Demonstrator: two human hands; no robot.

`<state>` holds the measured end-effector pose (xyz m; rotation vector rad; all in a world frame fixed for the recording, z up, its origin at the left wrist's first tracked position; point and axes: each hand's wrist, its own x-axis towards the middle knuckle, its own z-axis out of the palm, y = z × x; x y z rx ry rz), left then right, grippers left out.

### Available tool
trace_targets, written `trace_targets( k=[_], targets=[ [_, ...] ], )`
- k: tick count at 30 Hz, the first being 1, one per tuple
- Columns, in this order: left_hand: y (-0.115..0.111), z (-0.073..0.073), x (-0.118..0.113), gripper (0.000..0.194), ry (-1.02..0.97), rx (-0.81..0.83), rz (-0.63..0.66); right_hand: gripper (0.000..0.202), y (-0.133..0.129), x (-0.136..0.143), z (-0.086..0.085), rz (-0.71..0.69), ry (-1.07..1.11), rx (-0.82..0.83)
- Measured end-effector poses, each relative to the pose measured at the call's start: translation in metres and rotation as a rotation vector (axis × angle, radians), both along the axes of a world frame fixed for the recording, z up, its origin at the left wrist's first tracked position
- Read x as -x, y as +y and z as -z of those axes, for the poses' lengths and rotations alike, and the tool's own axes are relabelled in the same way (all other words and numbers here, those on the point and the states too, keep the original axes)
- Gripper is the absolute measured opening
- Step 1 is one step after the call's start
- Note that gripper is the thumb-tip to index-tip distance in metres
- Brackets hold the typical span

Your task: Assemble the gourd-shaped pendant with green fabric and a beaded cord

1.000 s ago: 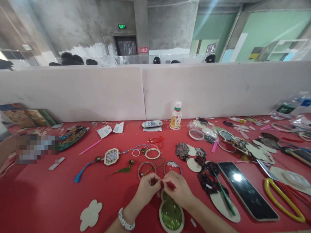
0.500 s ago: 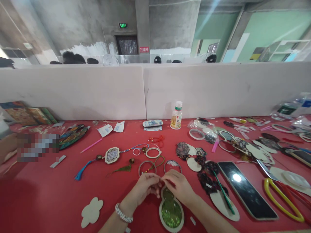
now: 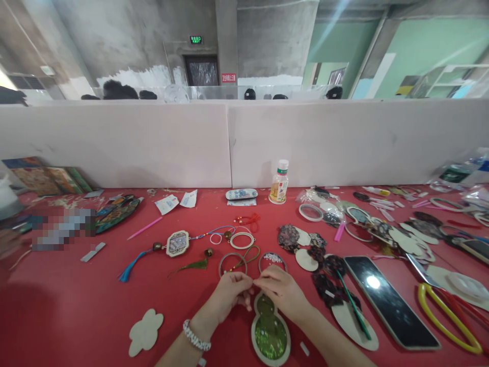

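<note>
In the head view, my left hand (image 3: 231,294), with a patterned band (image 3: 196,336) on its wrist, has its thumb and forefinger pinched together. My right hand (image 3: 284,291) pinches too, its fingertips meeting the left ones. Whatever sits between them is too small to make out. Both hands are at the top of a gourd-shaped piece (image 3: 270,337) with a shiny green face and a pale rim, flat on the red table. Just beyond lie a ring-shaped dish of white beads (image 3: 272,260) and a round hoop (image 3: 221,265) with an olive cord (image 3: 250,253).
A framed pendant (image 3: 178,244) with a blue tassel and a pale flower-shaped cutout (image 3: 145,332) lie left. To the right are dark fabric scraps (image 3: 323,288), a phone (image 3: 389,300) and yellow-handled scissors (image 3: 446,321). A bottle (image 3: 279,182) stands before the white partition (image 3: 160,145).
My hands keep the same pinch over the gourd-shaped piece, with hardly any finger movement. The whole view has shifted slightly. A blurred brown shape at the far left has moved toward the edge.
</note>
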<state>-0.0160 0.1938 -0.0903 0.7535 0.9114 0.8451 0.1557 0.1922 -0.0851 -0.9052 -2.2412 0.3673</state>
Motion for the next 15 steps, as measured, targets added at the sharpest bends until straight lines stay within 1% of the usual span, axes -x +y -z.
trace_targets(
  k=[4, 9, 12, 15],
  targets=[
    [-0.0001, 0.0001, -0.0007, 0.027, 0.024, -0.003, -0.004, 0.022, -0.0026, 0.0004, -0.0038, -0.001, -0.1, -0.023],
    [-0.0005, 0.0037, -0.0022, 0.023, 0.102, -0.068, -0.031, 0.018, -0.0049, 0.0033, -0.0052, -0.024, -0.159, -0.072],
    [-0.0018, 0.0037, -0.003, 0.024, 0.115, -0.113, -0.033, 0.019, -0.0058, 0.0044, -0.0052, -0.034, -0.099, -0.047],
    [-0.0036, 0.001, -0.0035, 0.026, 0.123, -0.189, 0.011, 0.017, -0.0065, 0.0044, -0.0061, 0.004, 0.041, 0.034]
  ],
)
